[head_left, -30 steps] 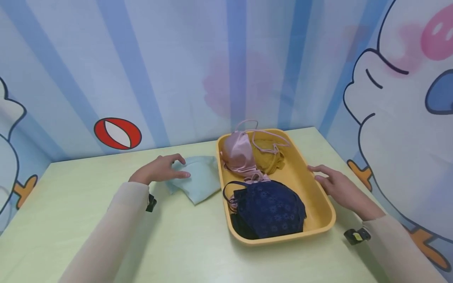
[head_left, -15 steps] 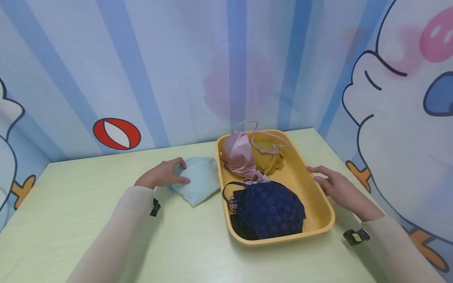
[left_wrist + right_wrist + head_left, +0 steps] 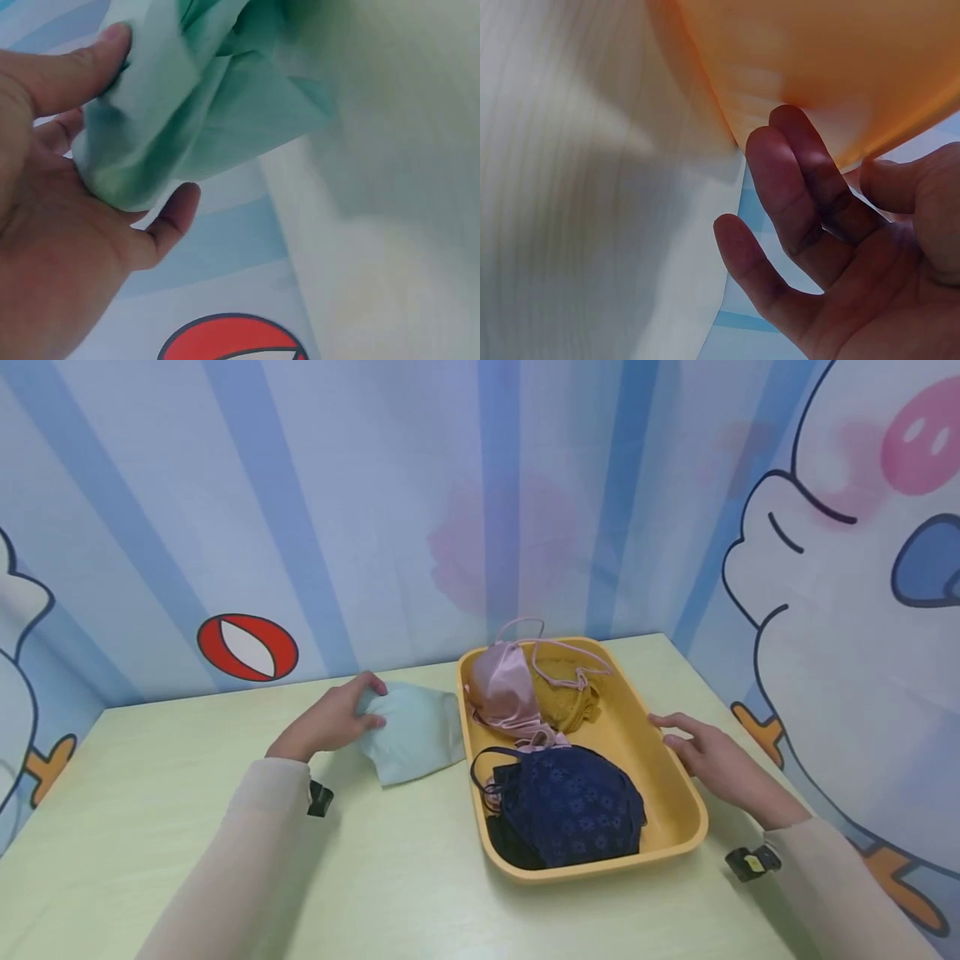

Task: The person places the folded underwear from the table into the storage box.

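My left hand (image 3: 327, 720) pinches the left edge of a mint-green piece of folded clothing (image 3: 415, 731), its exact kind unclear. In the left wrist view the soft cloth (image 3: 217, 112) hangs in folds between my thumb and fingers, partly lifted. It lies just left of a yellow tray (image 3: 663, 777). At the tray's right side is my right hand (image 3: 723, 764), its fingers fairly straight. Seen from the right wrist, fingertips (image 3: 769, 154) rest at the tray's outer wall (image 3: 840, 60) and the thumb is near its rim.
Inside the tray lie a pink satin bra (image 3: 506, 685) with straps over the back rim, a mustard-yellow lace garment (image 3: 564, 697) and a navy flowered bra (image 3: 581, 810). A printed curtain (image 3: 390, 510) stands behind the pale green table (image 3: 390, 877).
The mint-green cloth has risen slightly and changed shape in my left hand, which first moved right, then back left. My right hand and the tray stay in place.
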### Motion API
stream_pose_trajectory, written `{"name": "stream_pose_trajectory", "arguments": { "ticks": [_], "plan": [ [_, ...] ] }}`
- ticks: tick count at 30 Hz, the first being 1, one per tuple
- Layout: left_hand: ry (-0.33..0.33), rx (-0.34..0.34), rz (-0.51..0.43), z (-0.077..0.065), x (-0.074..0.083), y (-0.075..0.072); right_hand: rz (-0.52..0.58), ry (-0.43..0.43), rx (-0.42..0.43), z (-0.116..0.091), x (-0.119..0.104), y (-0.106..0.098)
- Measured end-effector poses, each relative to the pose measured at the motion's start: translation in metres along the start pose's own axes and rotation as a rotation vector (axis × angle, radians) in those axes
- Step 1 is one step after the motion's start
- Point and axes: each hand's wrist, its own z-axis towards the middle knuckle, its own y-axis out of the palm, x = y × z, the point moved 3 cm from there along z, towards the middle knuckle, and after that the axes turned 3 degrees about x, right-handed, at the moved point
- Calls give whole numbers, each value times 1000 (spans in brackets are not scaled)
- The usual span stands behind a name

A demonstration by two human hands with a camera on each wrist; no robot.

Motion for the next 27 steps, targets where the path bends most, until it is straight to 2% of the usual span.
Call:
{"name": "stream_pose_trajectory", "arguments": {
  "ticks": [5,9,12,15,20,24,27],
  "plan": [
    [7,86,-70,-8,1,-18,12,3,-4,0,0,0],
    [25,197,-139,-17,6,-36,16,5,-3,0,1,1],
    [64,281,-164,-24,14,-50,11,9,-3,0,1,1],
    [98,332,-192,-29,27,-58,12,12,-4,0,1,1],
    [183,377,-231,-26,52,-59,12,13,-5,0,1,1],
    [284,377,-279,-13,78,-50,10,8,-2,0,1,0],
    [358,367,-281,0,96,-41,23,5,-5,0,0,1]
  ]
}}
